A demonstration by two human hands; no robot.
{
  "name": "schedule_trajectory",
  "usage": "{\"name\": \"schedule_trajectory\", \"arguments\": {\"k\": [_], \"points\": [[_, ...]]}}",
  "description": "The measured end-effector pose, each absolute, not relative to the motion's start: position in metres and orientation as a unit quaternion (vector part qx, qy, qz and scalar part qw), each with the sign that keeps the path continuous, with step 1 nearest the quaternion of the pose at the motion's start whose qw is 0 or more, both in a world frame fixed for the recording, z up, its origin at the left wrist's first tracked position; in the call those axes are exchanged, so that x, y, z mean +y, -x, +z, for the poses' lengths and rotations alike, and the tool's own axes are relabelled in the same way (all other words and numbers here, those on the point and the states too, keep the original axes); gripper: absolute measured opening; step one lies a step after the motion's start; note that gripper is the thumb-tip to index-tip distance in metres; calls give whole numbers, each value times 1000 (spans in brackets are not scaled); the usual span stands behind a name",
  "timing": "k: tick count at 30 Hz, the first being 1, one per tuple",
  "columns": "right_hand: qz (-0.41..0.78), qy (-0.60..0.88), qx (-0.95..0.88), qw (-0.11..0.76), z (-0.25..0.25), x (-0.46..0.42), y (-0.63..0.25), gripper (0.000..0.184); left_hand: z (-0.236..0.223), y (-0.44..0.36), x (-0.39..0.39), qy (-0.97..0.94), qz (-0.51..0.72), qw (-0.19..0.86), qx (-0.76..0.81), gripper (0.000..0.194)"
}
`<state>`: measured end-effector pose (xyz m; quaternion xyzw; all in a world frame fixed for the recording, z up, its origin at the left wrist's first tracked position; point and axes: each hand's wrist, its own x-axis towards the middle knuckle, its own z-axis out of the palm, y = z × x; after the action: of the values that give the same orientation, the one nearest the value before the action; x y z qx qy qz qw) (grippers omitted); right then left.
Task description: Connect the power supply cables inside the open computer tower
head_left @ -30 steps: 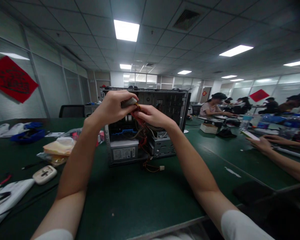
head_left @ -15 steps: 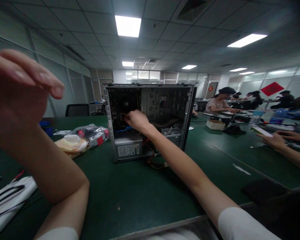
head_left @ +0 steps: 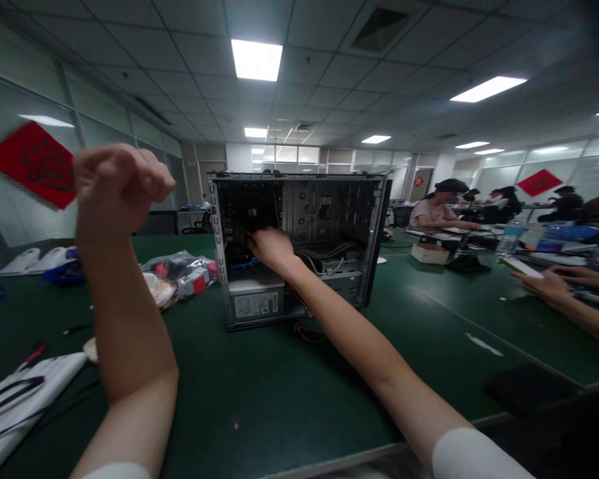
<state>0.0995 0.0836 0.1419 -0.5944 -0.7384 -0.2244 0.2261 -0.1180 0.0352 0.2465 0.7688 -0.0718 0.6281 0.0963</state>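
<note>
An open computer case (head_left: 299, 243) stands upright on the green table (head_left: 279, 399), its inside facing me. My right hand (head_left: 271, 247) reaches into the case near its left side, fingers curled around wiring that I cannot make out clearly. Loose red and yellow cables (head_left: 307, 330) spill out at the case's bottom. My left hand (head_left: 120, 183) is raised in the air left of the case, away from it, fingers curled into a loose fist with nothing visible in it.
Plastic bags with small parts (head_left: 180, 274) lie left of the case. A white cloth bag (head_left: 14, 402) sits at the near left. Another person's hand (head_left: 549, 286) rests on the table at right; more people (head_left: 436, 206) sit at far desks.
My left hand let go of the cable connector, swung up and left close to the camera, then moved back and curled into a fist. My right hand went inside the case.
</note>
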Motion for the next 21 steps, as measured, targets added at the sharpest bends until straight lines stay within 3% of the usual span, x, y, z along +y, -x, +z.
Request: {"name": "schedule_trajectory", "arguments": {"k": [3,7,11,21], "points": [[-219,596,-739,224,144,86,-96,35,243,117,55,-787,615,33,38,31],[-221,583,-747,230,145,90,-89,31,241,109,71,-783,602,-66,144,31],[-219,575,-754,231,145,92,-82,32,239,94,74,-783,597,-79,160,31],[-212,564,-763,235,148,95,-77,33,235,79,75,-721,637,-234,141,37]]}}
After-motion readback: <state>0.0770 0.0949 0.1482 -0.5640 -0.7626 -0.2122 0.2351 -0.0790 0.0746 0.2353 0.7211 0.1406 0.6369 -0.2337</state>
